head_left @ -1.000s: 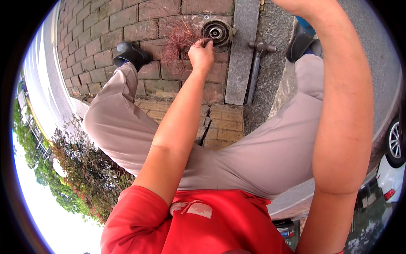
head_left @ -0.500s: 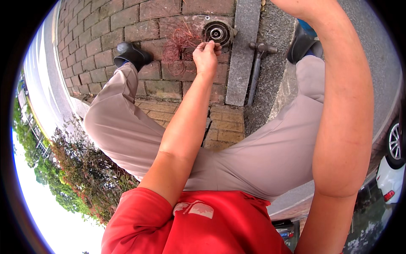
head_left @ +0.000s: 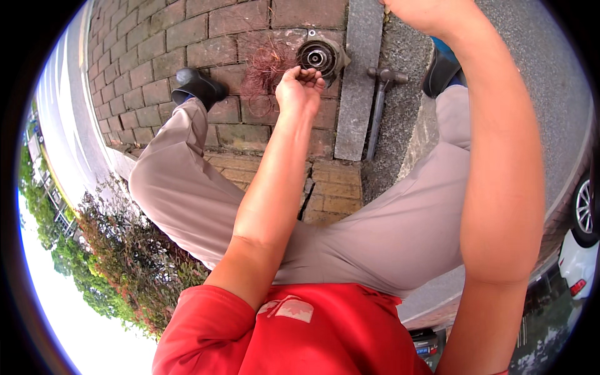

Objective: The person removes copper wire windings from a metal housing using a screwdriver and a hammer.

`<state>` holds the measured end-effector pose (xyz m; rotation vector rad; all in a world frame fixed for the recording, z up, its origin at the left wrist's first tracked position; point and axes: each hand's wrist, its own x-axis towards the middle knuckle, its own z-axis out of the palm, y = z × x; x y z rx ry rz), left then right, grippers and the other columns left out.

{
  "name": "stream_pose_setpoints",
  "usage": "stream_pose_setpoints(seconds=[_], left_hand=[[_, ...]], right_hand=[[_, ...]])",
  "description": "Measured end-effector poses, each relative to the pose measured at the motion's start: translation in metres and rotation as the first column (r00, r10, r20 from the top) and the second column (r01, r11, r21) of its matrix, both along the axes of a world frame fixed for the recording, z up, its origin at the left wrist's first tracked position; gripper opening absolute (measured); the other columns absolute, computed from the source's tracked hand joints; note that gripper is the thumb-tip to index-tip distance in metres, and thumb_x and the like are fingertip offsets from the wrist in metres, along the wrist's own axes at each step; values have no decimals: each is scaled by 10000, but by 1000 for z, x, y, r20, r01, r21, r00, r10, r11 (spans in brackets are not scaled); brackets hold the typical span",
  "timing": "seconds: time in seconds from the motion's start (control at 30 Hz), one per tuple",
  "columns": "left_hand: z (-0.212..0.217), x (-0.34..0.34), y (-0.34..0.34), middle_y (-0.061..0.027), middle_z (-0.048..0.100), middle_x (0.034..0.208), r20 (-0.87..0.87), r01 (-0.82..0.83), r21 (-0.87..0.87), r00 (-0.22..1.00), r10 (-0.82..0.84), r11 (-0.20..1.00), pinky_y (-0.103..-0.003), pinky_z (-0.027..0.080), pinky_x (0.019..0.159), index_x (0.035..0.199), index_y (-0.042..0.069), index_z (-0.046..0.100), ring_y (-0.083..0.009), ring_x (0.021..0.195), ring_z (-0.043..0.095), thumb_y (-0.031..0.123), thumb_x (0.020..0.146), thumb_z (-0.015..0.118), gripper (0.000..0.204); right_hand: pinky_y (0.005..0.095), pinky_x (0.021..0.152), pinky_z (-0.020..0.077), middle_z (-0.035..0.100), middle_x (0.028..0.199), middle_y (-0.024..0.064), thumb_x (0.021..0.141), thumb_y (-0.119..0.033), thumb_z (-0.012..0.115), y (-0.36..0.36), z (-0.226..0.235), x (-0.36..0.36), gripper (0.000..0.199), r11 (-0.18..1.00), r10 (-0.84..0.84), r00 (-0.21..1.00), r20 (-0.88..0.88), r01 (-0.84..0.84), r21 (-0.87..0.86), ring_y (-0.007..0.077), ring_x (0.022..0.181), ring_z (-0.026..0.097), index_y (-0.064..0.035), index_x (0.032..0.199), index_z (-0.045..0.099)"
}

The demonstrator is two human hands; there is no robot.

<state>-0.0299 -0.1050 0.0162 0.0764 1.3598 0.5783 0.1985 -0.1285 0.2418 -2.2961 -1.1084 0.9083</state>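
A round, dark metal motor part with a bright ring at its centre sits on the brick paving. My left hand is at its near edge, palm turned partly up and fingers curled closed. Whatever those fingers hold is too small to make out. Left of the motor part lies a loose tangle of thin reddish copper wire, partly behind my thumb side. At the top edge my right hand is raised over the road side, its fingers mostly cut off by the picture's rim.
A hammer lies beside the grey kerb stone, head pointing away. My dark shoes stand on either side of the work. Bushes grow at the left, and a white car is at the far right.
My left hand has drawn back slightly from the motor part and rolled palm upward. My right hand has shifted a little left along the top edge.
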Motion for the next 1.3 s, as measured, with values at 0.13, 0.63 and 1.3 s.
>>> stream_pose_setpoints(seconds=[0.13, 0.63, 1.3], left_hand=[[-2, -5, 1, -113, 612, 839, 9, 212, 101, 977, -214, 972, -414, 528, 741, 859, 38, 542, -277, 813, 608, 172, 970, 508, 177], [-29, -20, -15, -117, 669, 917, 130, 197, 132, 968, -214, 972, -410, 542, 781, 957, 63, 535, -258, 861, 653, 252, 1004, 522, 195], [-42, -17, -1, -186, 640, 941, 194, 132, 74, 970, -144, 989, -480, 559, 825, 1000, -3, 527, -325, 891, 651, 205, 1007, 498, 210]], right_hand=[[447, 677, 520, 661, 793, 233, 903, -241, 599, -1, -70, -3, 288, 996, 70, 996, 63, -73, 46, 346, 705, 645, 40, 872, 657], [349, 412, 390, 640, 734, 135, 917, -100, 623, -21, -224, -98, 169, 733, -679, 499, -539, 424, -532, 173, 480, 495, 55, 851, 627], [306, 477, 401, 500, 688, 37, 965, -125, 544, -20, -248, -121, 99, 202, -601, -429, -674, 735, -648, 139, 525, 452, -53, 902, 521]])
